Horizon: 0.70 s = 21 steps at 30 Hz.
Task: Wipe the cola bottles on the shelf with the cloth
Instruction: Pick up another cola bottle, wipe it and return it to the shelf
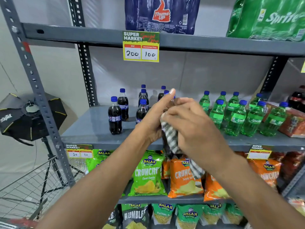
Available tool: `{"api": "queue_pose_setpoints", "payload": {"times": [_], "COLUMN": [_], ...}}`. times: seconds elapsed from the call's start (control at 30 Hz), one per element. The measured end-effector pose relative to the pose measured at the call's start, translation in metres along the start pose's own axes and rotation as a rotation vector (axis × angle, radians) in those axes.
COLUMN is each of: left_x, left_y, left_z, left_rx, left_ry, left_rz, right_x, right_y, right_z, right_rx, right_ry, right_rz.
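Note:
In front of the middle shelf (92, 128) I hold one dark cola bottle (166, 149) off the shelf. My left hand (156, 115) grips its upper part, thumb raised. My right hand (189, 123) presses a grey-and-white striped cloth (171, 138) against the bottle's side; the cloth's end hangs down below my wrist. Most of that bottle is hidden by the hands and cloth. Several more cola bottles with blue caps (115, 116) stand upright on the shelf to the left and behind my hands.
Green Sprite bottles (237, 116) crowd the shelf's right half, with a red carton (293, 124) beyond. Chip bags (147, 174) fill the shelves below. Shrink-wrapped packs sit on the top shelf (214, 45). A softbox light on a tripod (24, 116) and a wire basket (33, 184) stand left.

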<state>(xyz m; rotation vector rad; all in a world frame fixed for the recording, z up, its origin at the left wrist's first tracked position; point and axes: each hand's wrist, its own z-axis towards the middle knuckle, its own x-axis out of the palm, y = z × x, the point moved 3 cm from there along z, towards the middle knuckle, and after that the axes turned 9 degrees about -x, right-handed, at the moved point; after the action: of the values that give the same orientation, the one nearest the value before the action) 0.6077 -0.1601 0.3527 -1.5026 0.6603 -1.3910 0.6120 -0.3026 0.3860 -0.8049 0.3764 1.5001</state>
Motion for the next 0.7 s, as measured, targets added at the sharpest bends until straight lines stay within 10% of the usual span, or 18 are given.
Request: {"api": "queue_pose_setpoints", "payload": {"times": [0.33, 0.7], "left_x": [-0.015, -0.009], "left_y": [-0.015, -0.016], "left_z": [-0.003, -0.004], "left_rx": [0.074, 0.081], "left_ry": [-0.096, -0.150], "left_rz": [-0.045, 0.050], "right_x": [0.026, 0.003], "right_y": [0.048, 0.038], "right_z": [-0.071, -0.031], "right_rx": [-0.206, -0.092], "right_ry": [0.363, 0.012], "right_rz": [-0.061, -0.092]}}
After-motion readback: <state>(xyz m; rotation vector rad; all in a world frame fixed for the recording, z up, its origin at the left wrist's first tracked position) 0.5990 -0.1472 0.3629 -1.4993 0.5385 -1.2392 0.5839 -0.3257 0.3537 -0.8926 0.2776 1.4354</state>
